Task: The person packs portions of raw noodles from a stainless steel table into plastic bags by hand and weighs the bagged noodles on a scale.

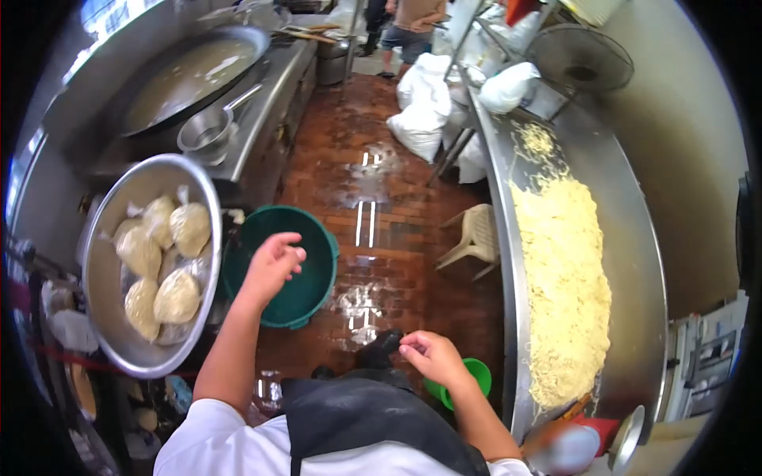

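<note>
My left hand [278, 266] hangs in the air over the large dark green tub [319, 289], its fingers loosely bent and apart, with nothing in it. Left of it stands a big metal basin [208, 317] with several tied clear bags of pale yellowish food [177, 297]. My right hand [431, 357] is held in front of the dark apron [357, 424], fingers curled in toward the thumb; I see nothing in them. A bright green bucket [479, 373] stands on the floor just beyond that hand, partly hidden by my forearm.
Yellow noodles [559, 293] lie heaped on the long metal table [631, 278] at right. A cream plastic stool [476, 238] and white sacks [421, 111] stand beside the wet tiled floor [373, 194]. At left are a wide wok [198, 79] and metal pot [205, 136]. A person [413, 32] stands far back.
</note>
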Motion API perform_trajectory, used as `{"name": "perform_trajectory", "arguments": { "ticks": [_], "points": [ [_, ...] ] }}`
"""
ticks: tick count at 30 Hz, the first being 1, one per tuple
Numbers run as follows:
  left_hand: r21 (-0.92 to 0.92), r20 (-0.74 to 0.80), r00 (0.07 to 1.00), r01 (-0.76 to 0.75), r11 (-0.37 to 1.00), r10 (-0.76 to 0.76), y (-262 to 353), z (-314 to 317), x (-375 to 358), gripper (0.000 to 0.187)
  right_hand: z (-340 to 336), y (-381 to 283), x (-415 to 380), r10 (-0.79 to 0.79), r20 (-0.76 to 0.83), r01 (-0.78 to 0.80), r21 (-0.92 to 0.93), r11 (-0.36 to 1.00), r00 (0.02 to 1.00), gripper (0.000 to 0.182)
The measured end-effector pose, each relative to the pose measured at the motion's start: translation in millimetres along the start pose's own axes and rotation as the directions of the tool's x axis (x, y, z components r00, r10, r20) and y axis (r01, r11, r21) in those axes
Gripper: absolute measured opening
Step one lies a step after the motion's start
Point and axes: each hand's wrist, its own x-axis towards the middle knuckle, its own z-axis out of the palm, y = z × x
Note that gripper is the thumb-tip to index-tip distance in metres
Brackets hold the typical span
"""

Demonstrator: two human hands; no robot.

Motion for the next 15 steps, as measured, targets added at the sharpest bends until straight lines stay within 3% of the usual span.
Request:
{"name": "perform_trajectory", "arguments": {
  "ticks": [4,6,11,15],
  "points": [
    [0.325,0.284,0.956,-0.167,0.931,0.073,6.2,74.0,55.8,0.040,-32.1,49.8,18.0,0.081,-0.086,-0.076,0.058,0.995,0.993,0.022],
    [0.518,0.399,0.914,-0.297,0.802,0.081,29.8,111.1,77.1,0.039,-46.7,88.3,34.1,0.107,-0.107,-0.090,0.151,0.984,0.988,0.024],
    [0.634,0.490,0.871,-0.376,0.676,0.025,63.1,199.8,146.8,0.039,-115.3,120.0,85.6,0.048,-0.117,-0.036,0.110,0.993,0.992,0.023],
    [0.556,0.582,0.809,-0.468,0.687,0.080,79.0,261.4,195.9,0.035,-196.2,103.0,134.8,0.005,-0.162,-0.008,-0.020,1.000,0.987,0.021]
  ]
}}
